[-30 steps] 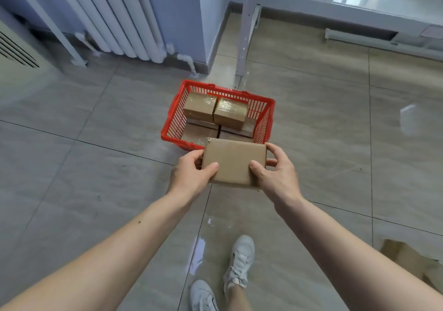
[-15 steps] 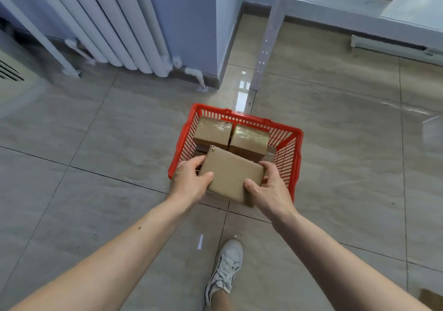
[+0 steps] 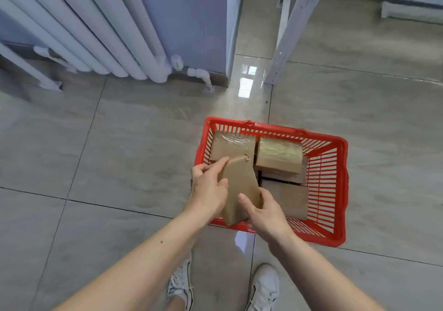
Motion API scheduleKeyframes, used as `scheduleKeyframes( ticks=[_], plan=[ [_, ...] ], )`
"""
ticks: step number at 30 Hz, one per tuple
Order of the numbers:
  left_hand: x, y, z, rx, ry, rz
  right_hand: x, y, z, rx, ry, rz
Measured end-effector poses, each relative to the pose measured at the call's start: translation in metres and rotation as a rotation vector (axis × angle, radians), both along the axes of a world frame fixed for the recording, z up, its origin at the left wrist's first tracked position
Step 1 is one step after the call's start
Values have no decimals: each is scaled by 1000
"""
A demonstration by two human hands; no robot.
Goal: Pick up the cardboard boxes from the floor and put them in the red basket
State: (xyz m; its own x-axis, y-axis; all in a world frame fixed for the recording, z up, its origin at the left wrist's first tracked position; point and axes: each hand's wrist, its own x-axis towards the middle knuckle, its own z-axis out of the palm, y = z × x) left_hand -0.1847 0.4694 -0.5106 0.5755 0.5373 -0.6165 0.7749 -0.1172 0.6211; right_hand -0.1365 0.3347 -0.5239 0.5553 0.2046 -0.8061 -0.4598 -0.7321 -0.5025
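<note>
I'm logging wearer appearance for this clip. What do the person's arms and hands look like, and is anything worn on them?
Both forearms are bare, with no sleeves in view. The left hand and right hand wear no gloves, rings or watch.

Both bare forearms reach forward and down. The left hand and the right hand are close together, fingers curled, each gripping.
</note>
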Motion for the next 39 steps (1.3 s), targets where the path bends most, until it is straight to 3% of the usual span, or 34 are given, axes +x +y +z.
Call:
scheduleKeyframes(
  ticks=[11,19,24,30,39],
  plan=[
    [5,25,-102,-46,108,-206,-25,37,-103,-158,67,-91],
    [2,21,-161,-90,217,-228,-28,49,-164,-168,147,-48],
    [-4,24,-172,-120,195,-200,-18,53,-180,-115,220,-66],
    [-13,21,-149,-186,201,-156,-6,34,-143,-119,216,-112],
    [35,-2,-18,-160,171,-282,30,-19,-7,-141,82,-218]
  ],
)
